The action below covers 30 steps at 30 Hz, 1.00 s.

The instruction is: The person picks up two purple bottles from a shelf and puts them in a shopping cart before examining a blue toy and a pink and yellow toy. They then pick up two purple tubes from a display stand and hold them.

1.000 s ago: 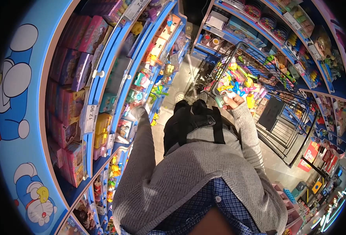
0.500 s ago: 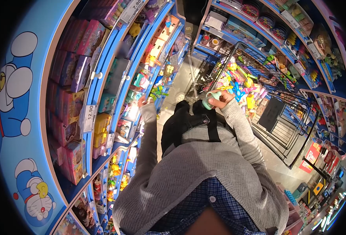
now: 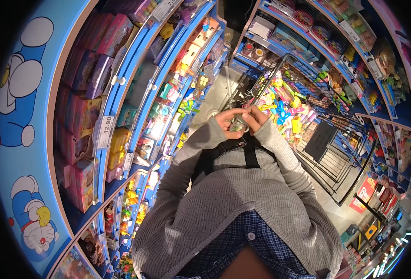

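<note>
In front of my waist, both hands meet around a small rounded toy (image 3: pixel 238 124), greenish with a silvery look; its exact kind cannot be made out. My left hand (image 3: pixel 225 122) is closed on it from the left, thumb below and fingers above. From the other side, my right hand (image 3: pixel 257 120) pinches it with bent fingers, which hide part of it. Just beyond the right hand stands a black wire shopping cart (image 3: pixel 324 139) with many brightly coloured packaged toys (image 3: pixel 284 109) inside.
Blue shelves (image 3: pixel 142 109) of boxed toys rise on my left, with a price tag (image 3: pixel 106 131) on one edge. More stocked shelves (image 3: pixel 324 44) curve along the far right. A cartoon panel (image 3: pixel 26 109) borders the left side. Grey floor (image 3: pixel 220 93) shows between shelves and cart.
My left hand has come from beside the left shelf to my waist and taken hold of the small toy. My right hand has moved slightly left and down with it.
</note>
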Each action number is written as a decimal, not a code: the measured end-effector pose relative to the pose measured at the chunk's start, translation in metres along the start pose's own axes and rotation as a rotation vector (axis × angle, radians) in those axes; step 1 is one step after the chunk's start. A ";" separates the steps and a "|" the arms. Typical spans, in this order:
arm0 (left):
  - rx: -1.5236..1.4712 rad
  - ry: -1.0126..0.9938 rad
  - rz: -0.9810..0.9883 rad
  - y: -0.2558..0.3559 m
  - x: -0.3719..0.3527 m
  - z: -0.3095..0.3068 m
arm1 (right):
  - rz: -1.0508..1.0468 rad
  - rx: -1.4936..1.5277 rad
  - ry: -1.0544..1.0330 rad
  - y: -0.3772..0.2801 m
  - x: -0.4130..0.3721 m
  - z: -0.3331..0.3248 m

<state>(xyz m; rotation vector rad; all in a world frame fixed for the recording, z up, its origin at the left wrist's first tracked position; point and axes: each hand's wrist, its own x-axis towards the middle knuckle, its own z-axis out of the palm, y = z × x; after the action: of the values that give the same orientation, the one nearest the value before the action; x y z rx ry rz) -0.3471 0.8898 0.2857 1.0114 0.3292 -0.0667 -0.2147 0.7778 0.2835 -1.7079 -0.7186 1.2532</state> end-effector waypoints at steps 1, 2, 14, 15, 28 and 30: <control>-0.001 0.005 0.002 -0.002 -0.003 -0.003 | 0.019 0.165 -0.011 -0.002 0.000 0.001; -0.015 0.085 -0.014 -0.006 -0.006 -0.009 | 0.018 0.164 -0.016 -0.001 0.002 0.001; -0.027 1.393 0.223 -0.173 -0.089 -0.172 | 0.055 0.130 -0.074 0.009 0.012 0.001; -0.026 1.396 0.222 -0.173 -0.098 -0.170 | 0.037 0.122 -0.074 0.010 0.013 0.001; 0.328 1.981 0.006 -0.184 -0.119 -0.178 | 0.086 0.090 -0.098 0.014 0.021 0.002; 0.432 1.969 -0.291 -0.182 -0.116 -0.183 | 0.077 0.088 -0.104 0.015 0.021 0.002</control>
<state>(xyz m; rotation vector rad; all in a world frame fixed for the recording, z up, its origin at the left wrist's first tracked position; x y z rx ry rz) -0.5383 0.9353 0.0829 1.1418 2.3198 0.6788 -0.2109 0.7893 0.2612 -1.6221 -0.6537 1.4154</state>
